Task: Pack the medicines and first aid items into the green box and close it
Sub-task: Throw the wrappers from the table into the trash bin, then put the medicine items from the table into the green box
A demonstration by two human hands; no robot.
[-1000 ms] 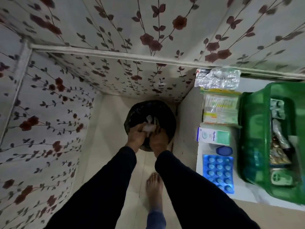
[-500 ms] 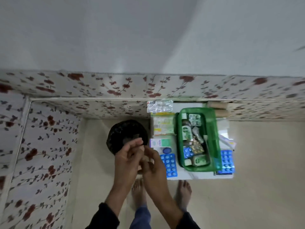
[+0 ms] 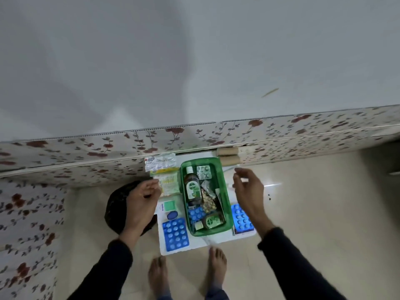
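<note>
Our hands have left the black bin (image 3: 121, 204); left hand (image 3: 140, 204) and right hand (image 3: 249, 191), both loosely open and empty, flank the translucent green plastic box (image 3: 225, 191) mid-board, so packing can resume.

A low white board (image 3: 207, 243) lies on the pale floor (image 3: 313, 224). At its centre sits the green box (image 3: 226, 215). A blue pill strip (image 3: 175, 234) lies at seven o'clock, another blue strip (image 3: 242, 218) at four, two tan rolls (image 3: 228, 155) at one.
</note>
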